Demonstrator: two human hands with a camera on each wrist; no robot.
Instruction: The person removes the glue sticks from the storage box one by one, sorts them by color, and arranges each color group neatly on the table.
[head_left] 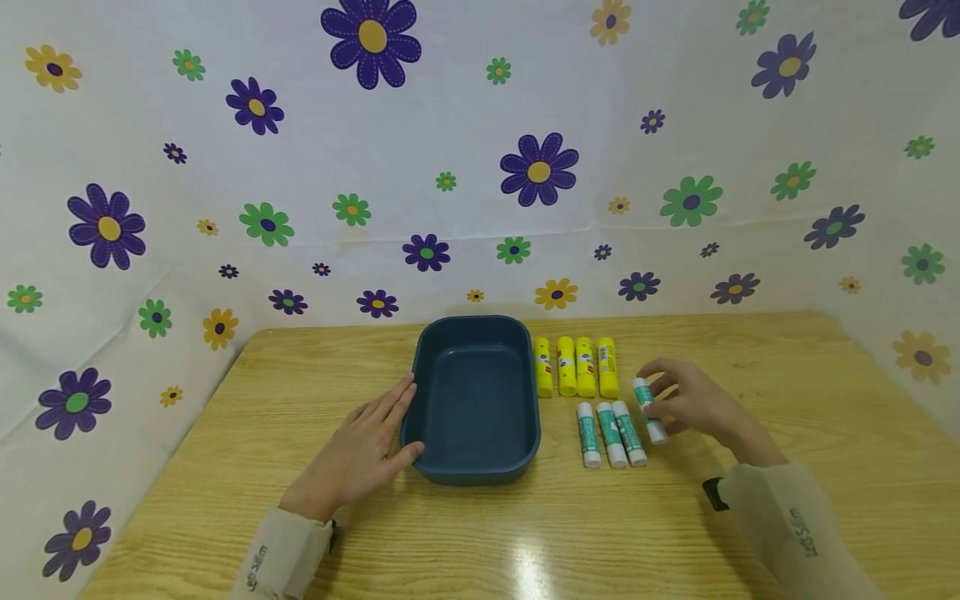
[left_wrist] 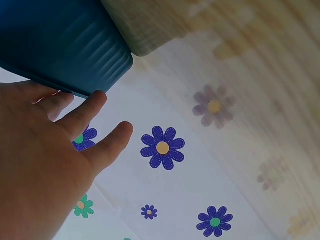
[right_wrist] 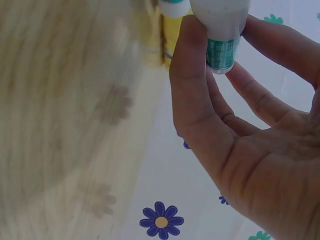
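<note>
My right hand (head_left: 688, 402) pinches a white and green glue stick (head_left: 642, 392) between thumb and fingers, at the right end of a row. In the right wrist view that glue stick (right_wrist: 220, 52) stands between the thumb and fingertips. Three more white and green glue sticks (head_left: 611, 435) lie just left of it. Behind them is a row of several yellow glue sticks (head_left: 585, 367). At the left side of a dark blue plastic bin (head_left: 480, 477), my left hand (head_left: 360, 454) touches the rim with extended fingers. Nothing lies inside the bin.
The wooden table (head_left: 810, 400) carries all these things. Behind it hangs a white cloth (head_left: 450, 108) printed with purple, green and orange flowers. The leftmost yellow stick lies close against the bin's right wall.
</note>
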